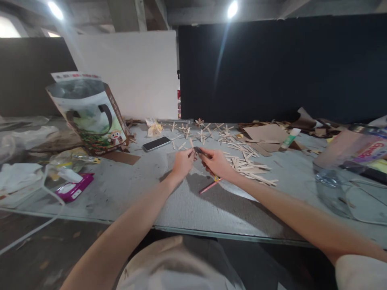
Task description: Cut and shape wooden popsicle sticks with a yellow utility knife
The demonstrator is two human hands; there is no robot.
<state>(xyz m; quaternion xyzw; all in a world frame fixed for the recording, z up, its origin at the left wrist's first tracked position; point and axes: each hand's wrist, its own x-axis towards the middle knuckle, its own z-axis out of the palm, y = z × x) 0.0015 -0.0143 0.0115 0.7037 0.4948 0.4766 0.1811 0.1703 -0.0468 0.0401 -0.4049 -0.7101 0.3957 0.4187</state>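
Note:
My left hand [182, 164] is closed in a pinch around a thin wooden craft stick [191, 142], whose pale end points up past the fingers. Close beside it, my right hand [218, 164] grips a small dark tool [198, 150] that meets the stick; its kind is mostly hidden by the fingers. Below the right hand lies a reddish pencil-like rod [208, 187], with a bit of yellow at its upper end. To the right, a loose heap of craft sticks [246, 166] spreads over the table. Several sticks joined into star shapes [205, 131] stand farther back.
A phone [156, 143] and a large printed bag [90, 114] are on the left, with a purple box [75, 187] nearer. Cardboard pieces [263, 133] and a glue stick [291, 138] sit back right. A clear plastic container [331, 193] stands at right. The table's front edge [196, 230] is close.

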